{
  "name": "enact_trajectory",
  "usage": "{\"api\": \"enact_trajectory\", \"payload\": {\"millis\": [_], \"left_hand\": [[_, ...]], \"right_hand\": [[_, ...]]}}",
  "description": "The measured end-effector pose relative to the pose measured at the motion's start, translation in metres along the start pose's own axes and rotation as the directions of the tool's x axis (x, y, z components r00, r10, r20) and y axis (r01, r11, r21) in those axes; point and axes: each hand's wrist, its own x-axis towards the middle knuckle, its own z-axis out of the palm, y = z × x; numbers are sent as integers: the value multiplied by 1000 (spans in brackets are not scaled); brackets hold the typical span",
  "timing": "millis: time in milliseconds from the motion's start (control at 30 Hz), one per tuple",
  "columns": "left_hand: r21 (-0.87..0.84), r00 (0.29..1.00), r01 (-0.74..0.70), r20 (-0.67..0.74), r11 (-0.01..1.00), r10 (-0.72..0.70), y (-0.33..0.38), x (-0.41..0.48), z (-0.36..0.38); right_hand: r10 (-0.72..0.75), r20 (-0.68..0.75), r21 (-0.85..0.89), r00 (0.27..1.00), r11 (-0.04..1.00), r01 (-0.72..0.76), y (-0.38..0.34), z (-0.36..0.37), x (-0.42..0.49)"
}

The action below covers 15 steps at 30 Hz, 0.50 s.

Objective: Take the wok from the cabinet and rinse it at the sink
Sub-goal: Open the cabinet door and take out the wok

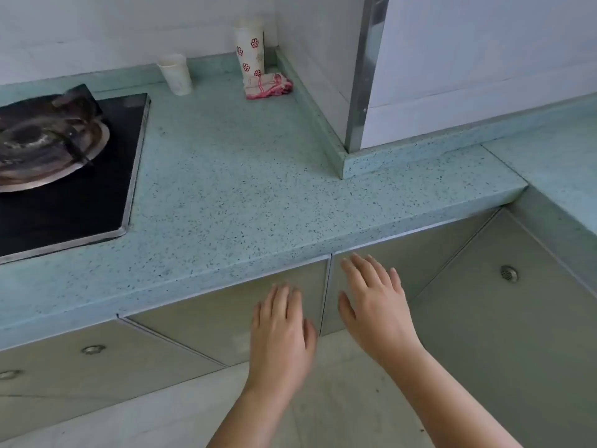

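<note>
Both empty hands, left [281, 331] and right [374, 302], spread before shut cabinet doors [226, 318]

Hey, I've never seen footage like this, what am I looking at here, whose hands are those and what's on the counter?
There is one picture, from a camera worn on a person's head, looking down. No machine is in view. The left hand and right hand are bare, open and empty, reaching toward two closed cabinet doors under a speckled green counter. On the counter sit a gas stove, a small paper cup, a tall flowered cup and a folded cloth. No wok or sink shows.
</note>
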Motion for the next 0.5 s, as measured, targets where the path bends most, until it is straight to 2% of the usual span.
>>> {"api": "enact_trajectory", "payload": {"millis": [67, 133, 200, 267, 367, 500], "left_hand": [[-124, 999, 52, -10, 991, -54, -4, 2, 15], [-390, 986, 158, 10, 907, -167, -2, 8, 23], [-628, 945, 298, 89, 719, -314, 3, 14, 29], [-766, 891, 393, 181, 509, -416, 9, 21, 30], [-885, 854, 402, 270, 235, -446, 14, 31, 34], [-919, 810, 377, 389, -118, -439, 20, 40, 30]], "right_hand": [[7, -37, 6, 999, 1000, -7, 2, 6, 7], [5, -127, -3, 992, 1000, -5, 6, 15, 13], [9, -202, 20, 979, 1000, -5, 4, 20, 15], [6, -260, 24, 965, 1000, 0, 3, 22, 15], [-12, -301, 25, 954, 999, 20, 3, 23, 17], [-15, -321, 33, 947, 999, 27, 5, 22, 22]]}}
